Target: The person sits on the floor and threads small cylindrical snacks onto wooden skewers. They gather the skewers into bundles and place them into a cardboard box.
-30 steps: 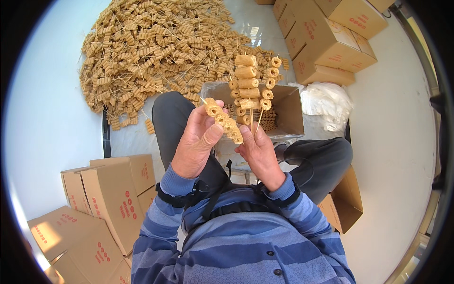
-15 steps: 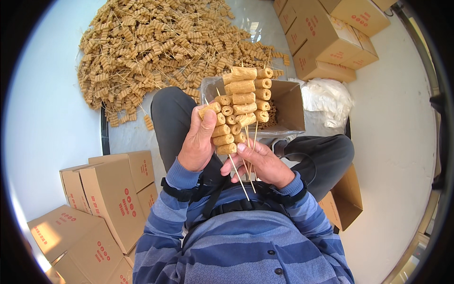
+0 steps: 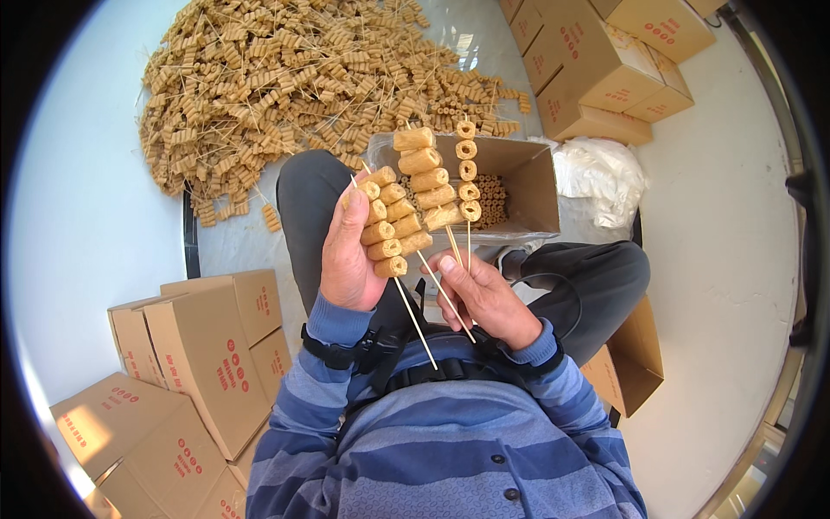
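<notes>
As skewers (image 3: 381,233) part-cover L hand (image 3: 347,266), qty unclear

Floor (image 3: 238,253) is pale, glossy. Skewer heap (image 3: 285,78), open carton (image 3: 531,192), white plastic (image 3: 598,184) on it. Carton stacks (image 3: 207,363) too.

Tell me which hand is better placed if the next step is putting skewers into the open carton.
Probably the right hand: it grips its skewers by the bare sticks, with their rolls overlapping the open carton in view. The left hand is farther left, holding its own skewers by the rolls.
</notes>
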Tool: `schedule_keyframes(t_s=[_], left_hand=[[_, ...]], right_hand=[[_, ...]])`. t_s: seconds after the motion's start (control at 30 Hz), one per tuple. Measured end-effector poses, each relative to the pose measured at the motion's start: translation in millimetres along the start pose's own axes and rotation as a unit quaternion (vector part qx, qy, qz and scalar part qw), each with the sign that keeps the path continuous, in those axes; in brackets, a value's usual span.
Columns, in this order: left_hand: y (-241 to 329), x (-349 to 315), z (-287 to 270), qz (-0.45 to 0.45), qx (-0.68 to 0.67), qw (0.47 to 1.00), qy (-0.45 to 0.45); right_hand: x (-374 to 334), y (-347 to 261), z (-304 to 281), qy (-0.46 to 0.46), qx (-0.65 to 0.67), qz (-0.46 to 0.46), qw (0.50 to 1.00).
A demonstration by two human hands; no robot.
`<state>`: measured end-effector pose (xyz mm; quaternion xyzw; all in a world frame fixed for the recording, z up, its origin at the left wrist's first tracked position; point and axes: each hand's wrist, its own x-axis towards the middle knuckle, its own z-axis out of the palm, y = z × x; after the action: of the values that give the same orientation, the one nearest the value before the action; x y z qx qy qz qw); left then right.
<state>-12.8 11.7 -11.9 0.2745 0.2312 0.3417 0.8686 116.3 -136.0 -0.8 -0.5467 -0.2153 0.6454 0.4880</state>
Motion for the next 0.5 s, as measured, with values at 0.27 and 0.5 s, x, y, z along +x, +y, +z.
schedule_keyframes(t_s=[0.27,0.5], left_hand=[[8,-5,-4,0.028,-0.062,0.997,0.033],[12,-2,8,0.091,-0.037,0.992,0.075]], right_hand=[[-2,4,5,0.027,0.041,-0.022,0.999],[-5,4,8,-0.043,0.13,-0.02,0.99]])
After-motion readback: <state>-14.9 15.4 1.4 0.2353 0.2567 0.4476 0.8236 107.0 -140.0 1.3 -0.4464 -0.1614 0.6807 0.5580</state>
